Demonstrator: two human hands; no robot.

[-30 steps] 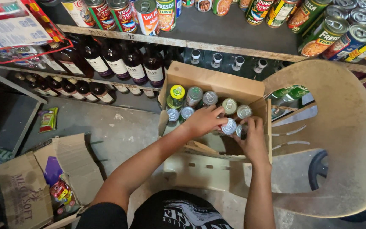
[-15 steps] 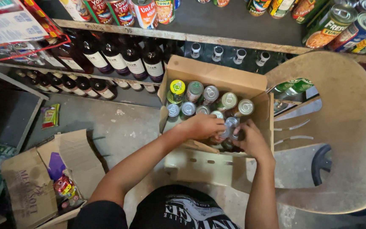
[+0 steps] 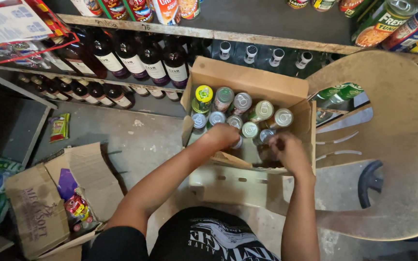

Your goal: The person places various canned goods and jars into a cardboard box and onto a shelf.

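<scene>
Both hands inside an open box (image 3: 247, 79) of cans (image 3: 242, 102): left hand (image 3: 222, 136) curled over one near the front edge, right hand (image 3: 289, 151) curled too, grip unclear.

**Hands sink deeper into the box**

Your left hand (image 3: 222, 136) has slid from the middle of the cans (image 3: 247, 113) down toward the near edge of the cardboard box (image 3: 247, 79). Your right hand (image 3: 290, 152) has dropped lower along the box's right wall, uncovering the can tops it hid a second ago.
</scene>
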